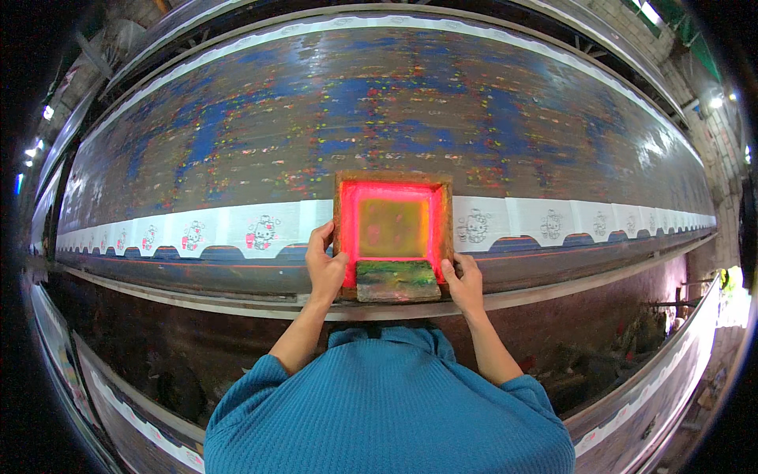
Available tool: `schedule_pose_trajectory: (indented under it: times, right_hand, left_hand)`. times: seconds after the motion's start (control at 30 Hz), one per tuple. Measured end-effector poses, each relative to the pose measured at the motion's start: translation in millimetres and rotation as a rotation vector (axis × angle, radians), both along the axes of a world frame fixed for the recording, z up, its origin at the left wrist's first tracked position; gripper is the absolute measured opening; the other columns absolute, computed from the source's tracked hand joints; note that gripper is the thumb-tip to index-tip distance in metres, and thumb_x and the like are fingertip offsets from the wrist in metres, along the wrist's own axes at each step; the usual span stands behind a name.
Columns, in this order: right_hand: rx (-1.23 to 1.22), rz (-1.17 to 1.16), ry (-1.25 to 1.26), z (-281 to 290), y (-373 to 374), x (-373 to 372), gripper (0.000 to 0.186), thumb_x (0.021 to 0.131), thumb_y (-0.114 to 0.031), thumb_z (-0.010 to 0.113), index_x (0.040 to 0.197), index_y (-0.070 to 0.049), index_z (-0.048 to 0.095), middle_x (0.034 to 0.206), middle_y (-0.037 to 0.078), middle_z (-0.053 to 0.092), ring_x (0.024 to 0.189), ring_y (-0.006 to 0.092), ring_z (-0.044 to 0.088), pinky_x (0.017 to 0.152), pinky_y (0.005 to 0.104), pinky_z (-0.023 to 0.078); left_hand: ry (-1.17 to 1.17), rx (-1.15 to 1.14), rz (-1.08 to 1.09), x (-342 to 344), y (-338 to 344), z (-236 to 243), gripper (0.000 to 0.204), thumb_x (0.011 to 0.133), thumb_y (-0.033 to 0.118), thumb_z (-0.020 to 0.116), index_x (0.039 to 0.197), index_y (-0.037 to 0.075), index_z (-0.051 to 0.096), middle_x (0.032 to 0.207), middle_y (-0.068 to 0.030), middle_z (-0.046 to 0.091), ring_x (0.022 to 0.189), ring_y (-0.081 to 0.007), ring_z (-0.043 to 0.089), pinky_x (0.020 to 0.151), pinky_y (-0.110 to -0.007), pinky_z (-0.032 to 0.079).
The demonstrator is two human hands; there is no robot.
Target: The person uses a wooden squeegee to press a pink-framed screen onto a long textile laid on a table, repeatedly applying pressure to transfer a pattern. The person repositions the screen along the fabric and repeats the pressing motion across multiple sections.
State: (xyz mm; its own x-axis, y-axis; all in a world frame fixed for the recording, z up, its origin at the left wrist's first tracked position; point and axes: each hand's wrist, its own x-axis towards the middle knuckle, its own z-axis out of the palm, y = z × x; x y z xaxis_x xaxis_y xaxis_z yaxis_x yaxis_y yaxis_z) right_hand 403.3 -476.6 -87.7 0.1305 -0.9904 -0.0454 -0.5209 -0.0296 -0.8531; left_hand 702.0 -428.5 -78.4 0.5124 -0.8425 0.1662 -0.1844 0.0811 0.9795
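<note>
A wooden-framed printing screen (343, 213), stained bright pink around its yellowish mesh, lies over the row of white cloth pieces on the long table. My left hand (324, 265) grips the frame's left side, thumb on top. On the opposite side my right hand (464, 282) holds the frame near its lower right corner. A squeegee (398, 282), smeared green and dark, rests across the near end of the screen between my hands. White cloth pieces (300, 217) left of the screen carry cartoon figures with pink patches. Those to the right (517, 213) show dark outlines only.
The long printing table (268, 170) is spattered with blue, red and yellow paint. Along its far edge runs another white strip (442, 24). A rail (505, 304) borders the near edge. Behind me stand other tables with printed cloth (632, 403). A block wall (699, 134) rises at right.
</note>
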Motion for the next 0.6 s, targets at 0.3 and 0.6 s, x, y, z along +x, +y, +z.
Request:
schedule_pose_trajectory:
  times: [0.3,0.6]
  right_hand:
    - [-0.103,-0.009,0.065,16.7,-56.3,-138.6,0.050,0.093,-0.040,0.071,0.113,0.005,0.067,0.100,0.019,0.064,0.094,0.0339,0.064,0.084,0.0415,0.049]
    - [-0.023,0.076,0.060,1.1,-69.8,-188.3,0.053,0.092,-0.044,0.071,0.115,0.004,0.068,0.101,0.018,0.063,0.097,0.0351,0.063,0.086,0.0414,0.050]
  left_hand:
    - [0.021,0.021,0.018,-149.9,-54.0,-22.2,0.058,0.072,-0.016,0.060,0.129,-0.004,0.056,0.124,-0.0150,0.062,0.119,-0.0239,0.060,0.106,-0.036,0.045]
    - [-0.031,0.218,0.065,-185.0,-63.2,-30.2,0.053,0.074,-0.012,0.061,0.126,-0.007,0.057,0.114,-0.0157,0.068,0.109,-0.0223,0.065,0.097,-0.034,0.050]
